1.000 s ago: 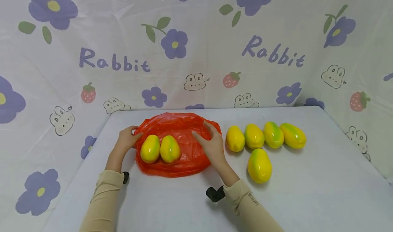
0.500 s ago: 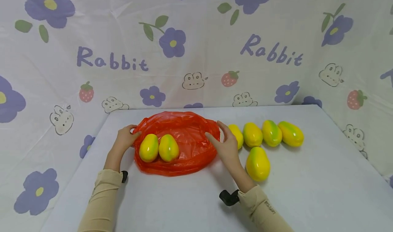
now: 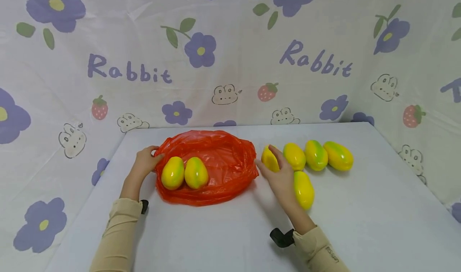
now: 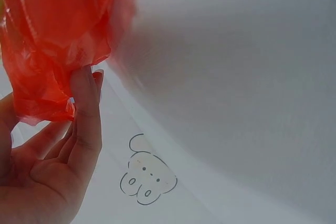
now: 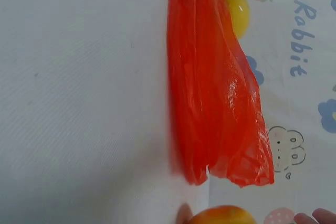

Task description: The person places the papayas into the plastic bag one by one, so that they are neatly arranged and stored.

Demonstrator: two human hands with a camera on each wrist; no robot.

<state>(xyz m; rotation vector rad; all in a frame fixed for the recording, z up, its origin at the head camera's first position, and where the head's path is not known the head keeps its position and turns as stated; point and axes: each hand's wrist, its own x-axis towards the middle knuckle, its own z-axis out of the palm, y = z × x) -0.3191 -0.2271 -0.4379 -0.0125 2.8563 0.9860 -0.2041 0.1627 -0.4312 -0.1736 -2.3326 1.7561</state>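
Observation:
A red plastic bag (image 3: 212, 198) lies spread on the table with its mouth up. Two glossy yellow-green mangoes, one on the left (image 3: 173, 174) and one beside it (image 3: 196, 173), sit in its left part. My left hand (image 3: 144, 162) pinches the bag's left edge; the left wrist view has the thumb and fingers on either side of the red film (image 4: 44, 100). Past the bag's right edge, my right hand (image 3: 282, 180) is spread around the nearest loose mango (image 3: 268, 160), thumb and fingers apart. The right wrist view catches that mango (image 5: 223, 215) at its bottom edge.
Right of that mango, a row of three more runs along the back: one (image 3: 294, 157), another (image 3: 317, 156) and a tilted one (image 3: 338, 157). A further mango (image 3: 304, 190) lies in front, partly behind my right hand. Patterned cloth (image 3: 223, 44) hangs behind the white table (image 3: 201, 240).
My right hand has moved right, from over the bag's right part, past its edge, to the nearest loose mango. My left hand stays at the bag's left edge.

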